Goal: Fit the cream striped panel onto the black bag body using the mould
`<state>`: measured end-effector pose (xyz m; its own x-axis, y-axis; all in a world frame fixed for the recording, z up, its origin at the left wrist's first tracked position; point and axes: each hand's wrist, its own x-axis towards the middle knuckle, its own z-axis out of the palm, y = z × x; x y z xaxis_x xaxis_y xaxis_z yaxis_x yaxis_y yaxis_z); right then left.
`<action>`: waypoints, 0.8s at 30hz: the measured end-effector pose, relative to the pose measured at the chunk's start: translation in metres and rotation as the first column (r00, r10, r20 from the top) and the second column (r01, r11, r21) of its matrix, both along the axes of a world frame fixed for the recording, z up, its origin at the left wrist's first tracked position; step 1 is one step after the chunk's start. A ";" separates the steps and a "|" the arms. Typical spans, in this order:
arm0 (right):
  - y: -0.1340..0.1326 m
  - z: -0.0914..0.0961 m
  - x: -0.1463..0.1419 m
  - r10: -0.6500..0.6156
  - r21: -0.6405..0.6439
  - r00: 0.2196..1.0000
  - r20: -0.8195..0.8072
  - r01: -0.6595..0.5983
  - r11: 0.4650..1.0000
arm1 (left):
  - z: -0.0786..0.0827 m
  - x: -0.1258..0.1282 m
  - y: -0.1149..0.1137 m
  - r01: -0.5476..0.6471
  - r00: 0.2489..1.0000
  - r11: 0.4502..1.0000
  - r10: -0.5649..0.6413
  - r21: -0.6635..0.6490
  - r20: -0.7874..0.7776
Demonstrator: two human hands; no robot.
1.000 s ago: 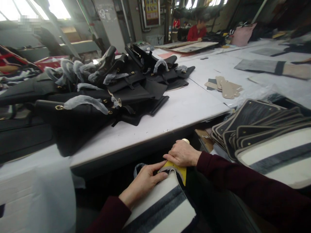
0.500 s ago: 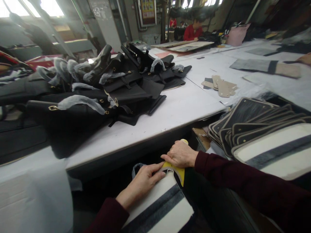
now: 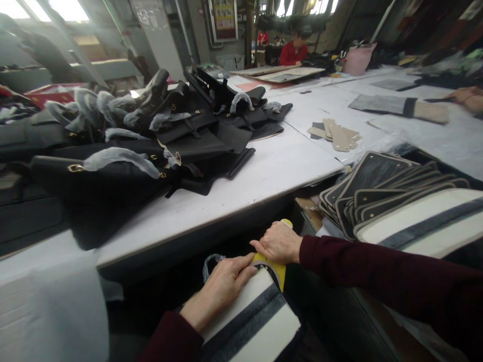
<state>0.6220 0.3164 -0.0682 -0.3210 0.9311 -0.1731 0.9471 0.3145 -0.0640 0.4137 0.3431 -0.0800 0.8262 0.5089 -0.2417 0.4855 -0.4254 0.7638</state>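
Observation:
In front of me is a flat bag panel (image 3: 260,314), off-white with a dark stripe across it and a dark edge. My left hand (image 3: 222,284) is at its upper left edge, thumb and fingers closed on the rim. My right hand (image 3: 277,243) is wrapped round the handle of a yellow tool with a wide curved blade (image 3: 279,274). The blade lies against the panel's top corner, close to my left fingertips. A plastic-wrapped loop (image 3: 209,266) shows behind my left hand. The underside of the panel is hidden.
Black bags (image 3: 105,186) with plastic-wrapped handles are heaped on the white table (image 3: 264,176). Dark panels with beige edges (image 3: 381,196) are stacked at right. Beige strips (image 3: 337,133) lie beyond. Another person's hand (image 3: 468,98) is at far right, near a grey piece (image 3: 381,104).
The view has shifted slightly, so the surroundings sit a little further left. Both hands keep nearly the same place, and a pale bit at the panel's top corner looks smaller now.

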 end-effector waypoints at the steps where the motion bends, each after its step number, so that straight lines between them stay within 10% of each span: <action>1: -0.001 0.000 -0.001 -0.009 -0.004 1.000 0.004 0.009 1.000 | -0.001 0.000 0.000 0.002 1.000 1.000 -0.002 0.015 -0.002; 18: -0.033 -0.004 -0.023 -0.212 -0.025 0.976 0.041 0.213 0.977 | -0.004 -0.005 -0.012 0.048 0.999 0.979 -0.047 0.199 -0.009; 24: -0.047 0.002 -0.040 -0.266 -0.032 0.964 0.008 0.266 0.963 | 0.006 -0.008 0.000 -0.013 0.997 0.974 0.031 -0.227 0.077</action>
<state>0.5823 0.2698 -0.0666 -0.0616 0.9767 -0.2057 0.9966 0.0489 -0.0661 0.4059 0.3428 -0.0737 0.8366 0.4665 -0.2871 0.4269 -0.2268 0.8754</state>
